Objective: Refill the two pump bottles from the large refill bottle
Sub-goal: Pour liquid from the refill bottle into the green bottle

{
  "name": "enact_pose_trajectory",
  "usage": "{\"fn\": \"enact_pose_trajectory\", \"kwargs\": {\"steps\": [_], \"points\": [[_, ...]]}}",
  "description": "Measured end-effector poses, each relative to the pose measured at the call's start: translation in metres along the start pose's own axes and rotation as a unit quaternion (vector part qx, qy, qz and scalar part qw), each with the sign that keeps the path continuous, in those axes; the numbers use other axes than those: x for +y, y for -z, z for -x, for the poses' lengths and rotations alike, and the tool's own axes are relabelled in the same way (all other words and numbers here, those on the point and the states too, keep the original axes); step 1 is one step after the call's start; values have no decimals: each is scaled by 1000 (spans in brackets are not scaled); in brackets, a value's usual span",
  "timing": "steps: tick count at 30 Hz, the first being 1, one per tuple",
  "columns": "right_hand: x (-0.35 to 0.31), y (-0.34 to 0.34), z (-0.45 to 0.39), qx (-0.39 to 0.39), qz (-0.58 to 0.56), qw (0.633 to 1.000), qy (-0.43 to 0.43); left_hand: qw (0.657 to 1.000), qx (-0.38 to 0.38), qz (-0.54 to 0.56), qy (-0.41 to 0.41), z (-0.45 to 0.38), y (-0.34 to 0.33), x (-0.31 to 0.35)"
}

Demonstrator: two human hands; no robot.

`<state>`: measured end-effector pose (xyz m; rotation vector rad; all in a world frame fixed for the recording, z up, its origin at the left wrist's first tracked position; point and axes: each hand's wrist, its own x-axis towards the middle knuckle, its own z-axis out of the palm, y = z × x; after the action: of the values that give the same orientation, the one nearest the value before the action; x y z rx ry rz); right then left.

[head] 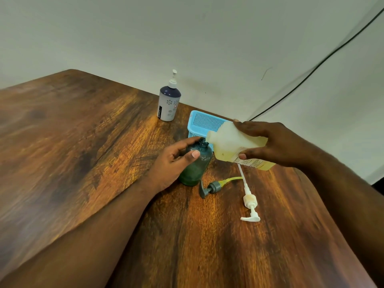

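The wooden table [87,154] fills most of my view, running from the lower edge up to the pale wall across the top of the frame. Right of centre, my right hand [276,144] grasps the large refill bottle [234,146], tipped over with its mouth pointing left and sitting just at the neck of the green pump bottle [196,165]. Yellowish liquid lies along the lower side of the refill bottle; whether any is flowing I cannot tell.

My left hand [172,163] wraps round the green bottle at centre frame, thumb across its shoulder, steadying it upright on the table. Behind both bottles, partly hidden, lies a blue basket [204,123]. The second pump bottle [169,104], white and dark blue with its pump on, stands well apart in the upper middle of the frame, apparently not yet refilled.

Below the bottles two removed pumps lie on the wood: a white pump [250,202] at lower right and a smaller grey pump [209,189] with a yellow-green tube just beside the green bottle's base.

To pour well, I judge the mouth should stay right over the narrow neck, the tilt increased slowly, the left grip firm, and I should watch the level through the tinted wall to avoid overflow.
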<state>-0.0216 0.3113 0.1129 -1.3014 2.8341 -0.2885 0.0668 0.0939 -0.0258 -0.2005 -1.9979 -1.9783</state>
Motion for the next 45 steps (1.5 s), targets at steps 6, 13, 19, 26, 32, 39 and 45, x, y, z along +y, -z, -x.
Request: {"fn": "enact_pose_trajectory", "kwargs": {"steps": [6,13,19,26,32,39,45], "points": [[-4,2,0,2,0,1000,7,1000,-2,-1,-1,-1,1,-3],[-12,4,3,-7,2,1000,-10,1000,-1,-2,-3,-1,1,-5],[-10,5,1,-11,6,1000,-16,1000,-7,6,-2,-1,1,-5],[-10,6,0,-18,5,1000,-21,1000,-9,26,2,-1,1,-4],[-11,7,-1,-21,5,1000,-22,1000,-9,23,10,-2,2,-5],[-14,7,1,-21,10,999,-29,1000,-6,20,1,-1,0,-3],[-16,8,2,-24,7,999,-29,1000,-4,17,5,-2,1,-3]]}}
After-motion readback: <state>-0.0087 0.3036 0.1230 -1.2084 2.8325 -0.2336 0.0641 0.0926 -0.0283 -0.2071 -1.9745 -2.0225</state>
